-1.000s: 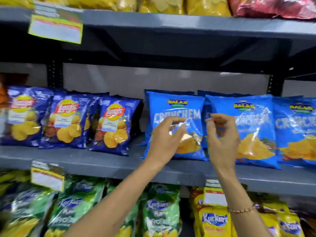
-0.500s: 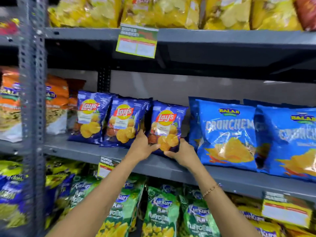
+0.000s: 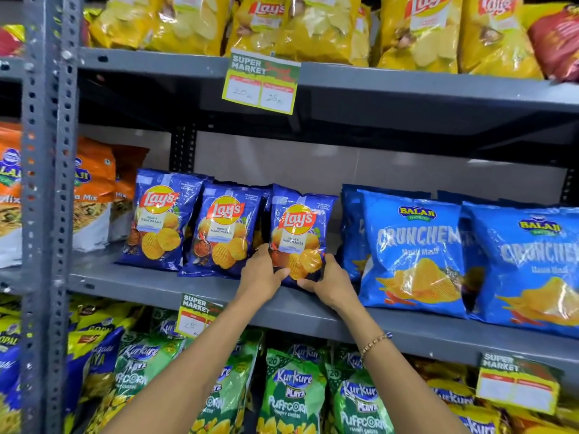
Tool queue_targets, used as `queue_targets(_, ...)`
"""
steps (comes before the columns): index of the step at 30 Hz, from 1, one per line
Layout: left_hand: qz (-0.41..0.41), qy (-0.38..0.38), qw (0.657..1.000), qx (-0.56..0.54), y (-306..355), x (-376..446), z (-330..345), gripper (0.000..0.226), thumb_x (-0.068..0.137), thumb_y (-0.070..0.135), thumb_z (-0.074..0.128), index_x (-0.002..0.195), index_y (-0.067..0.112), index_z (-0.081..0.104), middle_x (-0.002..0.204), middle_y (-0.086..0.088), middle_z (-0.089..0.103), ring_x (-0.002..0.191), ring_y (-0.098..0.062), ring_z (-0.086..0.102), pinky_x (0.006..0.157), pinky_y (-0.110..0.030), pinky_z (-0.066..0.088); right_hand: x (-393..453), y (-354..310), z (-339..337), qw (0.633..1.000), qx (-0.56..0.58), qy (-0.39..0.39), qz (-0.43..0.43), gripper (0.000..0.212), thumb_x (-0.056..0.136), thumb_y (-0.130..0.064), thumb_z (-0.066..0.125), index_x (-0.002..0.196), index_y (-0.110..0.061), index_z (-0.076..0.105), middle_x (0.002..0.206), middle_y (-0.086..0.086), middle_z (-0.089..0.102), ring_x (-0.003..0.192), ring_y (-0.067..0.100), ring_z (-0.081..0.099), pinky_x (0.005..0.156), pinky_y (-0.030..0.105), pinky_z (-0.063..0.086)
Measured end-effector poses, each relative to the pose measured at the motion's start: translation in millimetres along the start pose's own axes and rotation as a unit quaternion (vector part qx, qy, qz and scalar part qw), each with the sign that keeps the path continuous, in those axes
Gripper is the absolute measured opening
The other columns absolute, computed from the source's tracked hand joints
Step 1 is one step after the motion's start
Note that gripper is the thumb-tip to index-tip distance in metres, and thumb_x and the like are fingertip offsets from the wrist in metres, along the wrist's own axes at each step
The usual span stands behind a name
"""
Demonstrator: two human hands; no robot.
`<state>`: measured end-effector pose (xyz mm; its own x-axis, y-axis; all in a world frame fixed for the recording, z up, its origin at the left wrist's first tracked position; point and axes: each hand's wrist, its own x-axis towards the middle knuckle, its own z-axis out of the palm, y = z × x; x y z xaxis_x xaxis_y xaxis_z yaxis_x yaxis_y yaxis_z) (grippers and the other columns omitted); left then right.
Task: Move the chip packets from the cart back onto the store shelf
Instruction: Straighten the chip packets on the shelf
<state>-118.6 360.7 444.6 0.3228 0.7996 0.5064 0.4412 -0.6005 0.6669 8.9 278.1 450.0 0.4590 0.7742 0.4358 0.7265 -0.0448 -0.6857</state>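
Both hands closed on one dark blue chip packet [image 3: 299,236] at its lower corners: the left hand [image 3: 261,275] curled round the bottom left edge, thumb across the front, and the right hand [image 3: 329,285] cupping the bottom right corner, fingers [image 3: 305,283] pressed under the base. The packet stood upright on the middle shelf [image 3: 150,285], its bottom on or just above the grey board; contact could not be confirmed. It sat as the rightmost of three like packets, touching its blue neighbour [image 3: 224,231] on the left, with a third packet [image 3: 158,219] beyond that. To the right, apart by a narrow gap, stood the lighter blue bags [image 3: 410,252]. A price tag [image 3: 195,314] hung from the shelf lip below the wrists. The cart was not in view, so the count of packets left in it could not be read. Judgement: this packet was nearly placed, release pending; the row looked partly filled, with space behind uncertain.
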Motion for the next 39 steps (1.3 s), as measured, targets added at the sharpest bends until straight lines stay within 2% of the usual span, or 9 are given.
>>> queue_targets(5,0.010,0.049,0.998,0.038,5.8,-12.3,-0.3,0.072,0.082,0.028,0.070,0.138,0.005,0.030,0.138,-0.016,0.046,0.127,-0.034,0.045,0.102,-0.045,0.041,-6.0,-2.7,-2.8,1.000,-0.021,-0.004,0.009,0.068,0.072,-0.030,0.078,0.124,-0.007,0.041,0.124,0.012,0.059,0.113,0.028,0.056,0.086,0.033,0.045)
queue_targets(9,0.126,0.161,0.974,0.100,21.0,-26.1,-5.5,0.059,0.086,0.019,0.065,0.136,0.007,0.037,0.130,-0.013,0.048,0.120,-0.029,0.043,0.100,-0.038,0.038,-22.5,-8.2,-32.5,0.996,-0.031,0.076,-0.021,0.059,0.079,-0.030,0.072,0.127,-0.009,0.047,0.117,0.010,0.063,0.109,0.025,0.059,0.088,0.034,0.046)
queue_targets(13,0.238,0.046,0.970,0.009,53.0,-24.3,2.7,0.030,0.086,0.013,0.063,0.116,0.011,0.058,0.116,-0.009,0.060,0.100,-0.018,0.055,0.091,-0.035,0.047,-37.8,-0.4,-98.4,0.966,0.007,0.242,-0.096,0.028,0.084,-0.019,0.066,0.111,-0.011,0.062,0.108,0.004,0.066,0.096,0.015,0.057,0.088,0.029,0.046)
queue_targets(16,0.222,-0.046,0.971,-0.078,82.8,-27.2,26.3,0.043,0.084,0.018,0.068,0.124,0.011,0.053,0.123,-0.008,0.060,0.094,-0.012,0.056,0.089,-0.032,0.050,-40.1,30.9,-148.1,0.931,-0.045,0.352,-0.084,0.036,0.083,-0.018,0.066,0.116,-0.007,0.057,0.118,0.014,0.061,0.108,0.027,0.055,0.096,0.036,0.041)
queue_targets(19,0.123,-0.136,0.975,-0.129,101.5,-27.5,55.2,0.073,0.082,0.035,0.070,0.139,0.008,0.035,0.135,-0.002,0.049,0.118,-0.020,0.052,0.095,-0.030,0.044,-38.4,72.7,-179.0,0.965,-0.043,0.256,0.034,0.067,0.081,-0.034,0.069,0.133,-0.004,0.040,0.135,0.019,0.048,0.125,0.032,0.045,0.106,0.046,0.037)
queue_targets(22,0.041,-0.234,0.963,-0.130,109.9,-25.1,75.9,0.095,0.072,0.055,0.071,0.142,0.009,0.026,0.142,-0.001,0.045,0.129,-0.021,0.047,0.103,-0.033,0.041,-41.6,98.6,-186.3,0.985,0.019,0.118,0.123,0.095,0.075,-0.044,0.070,0.144,-0.002,0.020,0.138,0.016,0.043,0.126,0.027,0.044,0.103,0.039,0.037)
queue_targets(25,0.042,-0.244,0.964,-0.102,114.7,-28.7,89.1,0.089,0.070,0.052,0.075,0.138,0.012,0.033,0.140,-0.002,0.048,0.127,-0.020,0.048,0.104,-0.035,0.042,-46.2,110.6,-184.1,0.988,0.027,0.071,0.137,0.091,0.077,-0.034,0.072,0.144,-0.002,0.020,0.140,0.015,0.043,0.124,0.024,0.044,0.100,0.034,0.036)
queue_targets(33,0.075,-0.116,0.982,-0.130,111.4,-23.6,86.6,0.081,0.066,0.029,0.084,0.132,0.009,0.042,0.133,-0.007,0.058,0.120,-0.024,0.054,0.096,-0.034,0.046,-42.0,107.9,-164.7,0.986,0.074,0.124,0.088,0.087,0.071,-0.028,0.079,0.139,-0.004,0.031,0.123,0.007,0.049,0.116,0.025,0.051,0.090,0.033,0.043)
queue_targets(39,0.040,-0.169,0.972,-0.160,104.2,-16.0,86.3,0.091,0.071,0.024,0.082,0.142,0.010,0.028,0.143,-0.006,0.048,0.128,-0.024,0.047,0.104,-0.036,0.041,-37.0,99.2,-159.0,0.990,0.040,0.114,0.079,0.089,0.071,-0.030,0.079,0.139,-0.007,0.028,0.137,0.015,0.048,0.124,0.028,0.048,0.095,0.034,0.041)
